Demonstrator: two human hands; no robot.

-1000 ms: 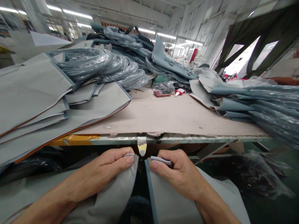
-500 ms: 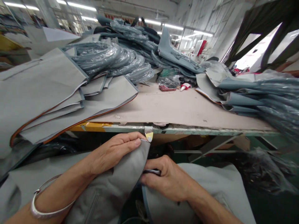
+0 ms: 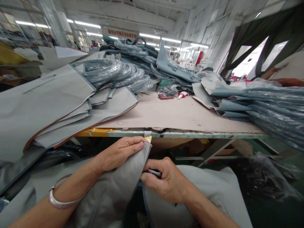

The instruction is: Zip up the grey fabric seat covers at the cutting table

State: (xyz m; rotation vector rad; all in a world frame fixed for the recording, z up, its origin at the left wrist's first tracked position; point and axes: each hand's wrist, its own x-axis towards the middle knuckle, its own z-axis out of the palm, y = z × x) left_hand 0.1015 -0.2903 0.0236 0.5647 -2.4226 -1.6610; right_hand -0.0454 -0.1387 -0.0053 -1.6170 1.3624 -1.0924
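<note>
Left hand [image 3: 123,153] pinches fabric edge [image 3: 146,148] near table edge [image 3: 190,135]

Pale walls [image 3: 213,28], a metallic-looking pillar [image 3: 51,22] and lit tube lights [image 3: 87,24] beyond the far edge of the beige-topped table [image 3: 163,115]. Dark greenish floor [image 3: 273,217] visible below its near edge, toward the right corner.

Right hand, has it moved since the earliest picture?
Yes: against the yellow tag, the right hand has shifted left and lower in view.
</note>
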